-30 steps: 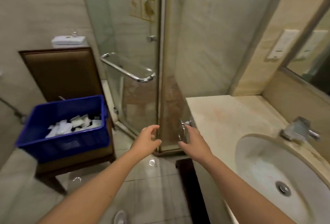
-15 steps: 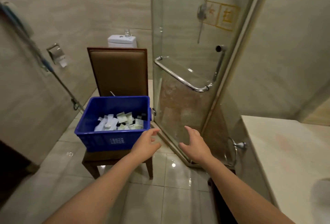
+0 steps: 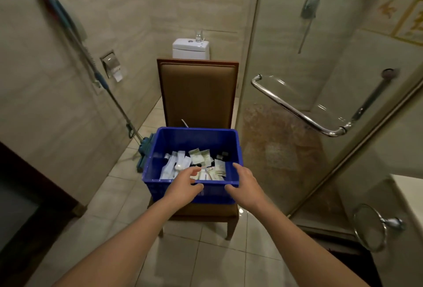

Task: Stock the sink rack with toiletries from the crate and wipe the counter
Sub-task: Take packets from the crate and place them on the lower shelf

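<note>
A blue plastic crate (image 3: pixel 194 139) stands on the seat of a brown chair (image 3: pixel 198 94) in the middle of the view. Inside lie several white and green toiletry packets (image 3: pixel 199 157) and some small dark bottles (image 3: pixel 222 155). My left hand (image 3: pixel 183 187) hovers at the crate's near rim, fingers spread, holding nothing. Over the near right corner of the crate is my right hand (image 3: pixel 243 186), also empty with fingers apart. Only a corner of the counter (image 3: pixel 409 186) shows at the right edge.
A glass shower door with a chrome handle (image 3: pixel 295 109) stands right of the chair. A mop (image 3: pixel 144 151) leans on the left wall beside a paper holder (image 3: pixel 112 64). The toilet tank (image 3: pixel 191 48) sits behind the chair. A towel ring (image 3: pixel 370 227) hangs low at right.
The view has swung left from the counter and sink onto the crate. Both hands have come forward to the crate's near rim.
</note>
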Action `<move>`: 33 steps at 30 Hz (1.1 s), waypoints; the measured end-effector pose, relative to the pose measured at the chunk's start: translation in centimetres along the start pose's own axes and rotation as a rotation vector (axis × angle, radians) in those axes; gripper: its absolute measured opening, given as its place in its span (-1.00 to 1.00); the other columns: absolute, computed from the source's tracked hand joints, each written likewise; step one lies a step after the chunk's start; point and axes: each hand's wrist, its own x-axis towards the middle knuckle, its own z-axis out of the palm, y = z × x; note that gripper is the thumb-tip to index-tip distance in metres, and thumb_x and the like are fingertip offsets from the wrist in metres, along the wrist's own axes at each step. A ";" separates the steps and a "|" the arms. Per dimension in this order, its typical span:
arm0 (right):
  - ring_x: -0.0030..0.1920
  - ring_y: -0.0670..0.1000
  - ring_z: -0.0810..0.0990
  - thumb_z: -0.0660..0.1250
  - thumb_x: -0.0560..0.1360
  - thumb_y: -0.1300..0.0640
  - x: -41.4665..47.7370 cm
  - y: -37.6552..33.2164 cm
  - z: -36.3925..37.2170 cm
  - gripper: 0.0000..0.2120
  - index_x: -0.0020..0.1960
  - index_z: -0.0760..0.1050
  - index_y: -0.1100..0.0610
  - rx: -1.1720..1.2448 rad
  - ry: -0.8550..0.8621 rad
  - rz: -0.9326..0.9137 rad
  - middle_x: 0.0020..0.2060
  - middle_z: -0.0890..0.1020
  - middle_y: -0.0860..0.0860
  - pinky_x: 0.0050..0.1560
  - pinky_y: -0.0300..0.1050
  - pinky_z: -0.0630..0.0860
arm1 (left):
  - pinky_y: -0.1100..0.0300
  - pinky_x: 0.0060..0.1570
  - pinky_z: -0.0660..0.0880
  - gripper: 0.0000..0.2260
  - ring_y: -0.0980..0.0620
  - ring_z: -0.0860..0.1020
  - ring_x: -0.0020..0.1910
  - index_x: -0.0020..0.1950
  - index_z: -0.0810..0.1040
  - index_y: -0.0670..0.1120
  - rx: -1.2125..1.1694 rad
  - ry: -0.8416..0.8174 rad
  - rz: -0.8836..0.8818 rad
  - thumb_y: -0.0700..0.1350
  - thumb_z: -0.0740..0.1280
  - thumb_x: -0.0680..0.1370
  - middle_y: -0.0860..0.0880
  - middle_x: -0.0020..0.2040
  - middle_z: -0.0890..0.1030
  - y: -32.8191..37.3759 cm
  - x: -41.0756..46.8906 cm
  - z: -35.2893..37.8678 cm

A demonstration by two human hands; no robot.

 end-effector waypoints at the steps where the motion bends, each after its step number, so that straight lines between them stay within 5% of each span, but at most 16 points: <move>1: 0.42 -0.01 0.32 0.35 0.51 0.02 0.5 -0.6 0.6 -0.29 0.56 0.08 -0.02 -0.010 -0.009 -0.002 0.48 0.24 -0.03 0.26 0.03 0.53 | 0.12 0.09 0.55 -0.54 0.06 0.46 0.26 0.42 0.36 0.08 -0.008 0.008 -0.013 -0.12 0.36 0.55 0.06 0.39 0.41 -0.7 0.4 -0.6; 17: 0.43 0.01 0.33 0.32 0.54 0.05 13.2 -4.0 4.6 -0.32 0.57 0.08 0.01 -0.123 -0.162 -0.057 0.50 0.24 -0.01 0.32 -0.04 0.41 | 0.09 0.16 0.53 -0.54 0.10 0.47 0.18 0.40 0.39 0.08 -0.126 0.065 -0.172 -0.12 0.39 0.53 0.09 0.29 0.44 -6.3 8.5 -3.9; 33: 0.40 0.07 0.36 0.30 0.56 0.09 32.4 -0.1 4.3 -0.39 0.54 0.16 0.03 -0.091 -0.375 0.116 0.49 0.26 0.05 0.31 -0.06 0.37 | 0.11 0.17 0.48 -0.54 0.03 0.46 0.26 0.43 0.35 0.02 -0.129 -0.025 -0.418 -0.15 0.35 0.55 0.01 0.35 0.44 -7.3 26.2 -2.0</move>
